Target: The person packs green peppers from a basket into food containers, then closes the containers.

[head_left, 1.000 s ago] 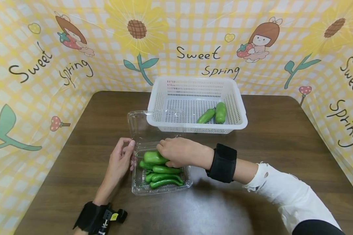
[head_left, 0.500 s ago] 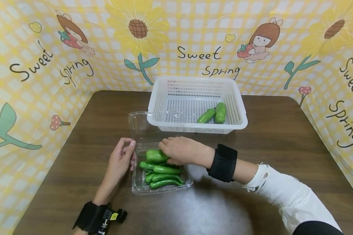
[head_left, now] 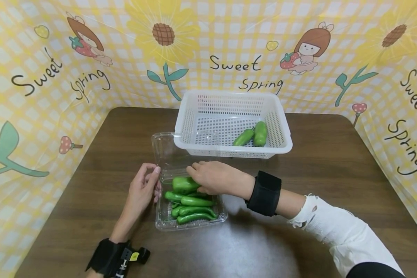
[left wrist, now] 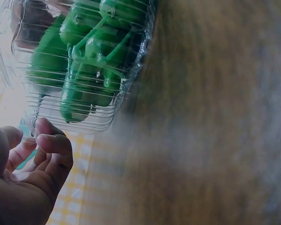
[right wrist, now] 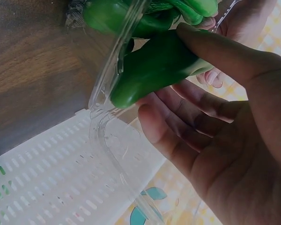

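Note:
A clear plastic clamshell box (head_left: 191, 226) stands with its lid (head_left: 173, 150) raised, several long green peppers (head_left: 196, 210) lying in rows inside. At its back lies a thicker green pepper (head_left: 184, 184). My right hand (head_left: 213, 177) reaches over the box's back right. In the right wrist view, thumb and fingers hold that thick pepper (right wrist: 154, 70), one end by the clear rim. My left hand (head_left: 143, 185) pinches the box's left edge near the hinge. The left wrist view shows bent fingertips (left wrist: 54, 140) right at the clear edge, with peppers (left wrist: 84, 84) behind the ribbed wall.
Behind the box stands a white perforated basket (head_left: 281, 144) holding two green peppers (head_left: 260, 134). The raised lid overlaps its front left corner. A yellow checked cloth (head_left: 229, 34) hangs behind the brown table (head_left: 319, 166).
The thick pepper and my right hand have shifted very slightly right over the last second. My left hand keeps its place at the box's edge.

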A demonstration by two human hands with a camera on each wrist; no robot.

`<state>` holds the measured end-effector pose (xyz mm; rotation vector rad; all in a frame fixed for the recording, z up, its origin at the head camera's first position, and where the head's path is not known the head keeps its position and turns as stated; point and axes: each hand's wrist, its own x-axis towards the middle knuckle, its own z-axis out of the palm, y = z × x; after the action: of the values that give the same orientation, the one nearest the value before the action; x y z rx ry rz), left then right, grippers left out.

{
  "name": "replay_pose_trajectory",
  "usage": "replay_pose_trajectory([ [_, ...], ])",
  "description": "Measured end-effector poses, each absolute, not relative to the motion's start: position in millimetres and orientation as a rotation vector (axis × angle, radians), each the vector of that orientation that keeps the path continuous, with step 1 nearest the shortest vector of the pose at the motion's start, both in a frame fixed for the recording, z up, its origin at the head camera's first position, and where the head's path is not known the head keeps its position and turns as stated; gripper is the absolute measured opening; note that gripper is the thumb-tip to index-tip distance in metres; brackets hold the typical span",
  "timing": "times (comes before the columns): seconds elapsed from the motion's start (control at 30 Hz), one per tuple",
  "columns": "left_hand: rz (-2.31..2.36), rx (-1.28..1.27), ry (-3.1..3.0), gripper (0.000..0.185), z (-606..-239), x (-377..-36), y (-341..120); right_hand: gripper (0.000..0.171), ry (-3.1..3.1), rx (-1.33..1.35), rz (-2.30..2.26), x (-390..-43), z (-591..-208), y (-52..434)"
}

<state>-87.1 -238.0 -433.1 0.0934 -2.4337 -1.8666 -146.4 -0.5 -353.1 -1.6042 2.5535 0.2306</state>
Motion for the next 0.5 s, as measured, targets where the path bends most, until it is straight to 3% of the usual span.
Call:
replay_pose_trajectory([
  [0.5,-1.862,0.09,-2.441,0.033,-434.0,-86.5,-239.3,0.044,2.58,-1.675,0.225,-145.8,-353.7,5.4],
])
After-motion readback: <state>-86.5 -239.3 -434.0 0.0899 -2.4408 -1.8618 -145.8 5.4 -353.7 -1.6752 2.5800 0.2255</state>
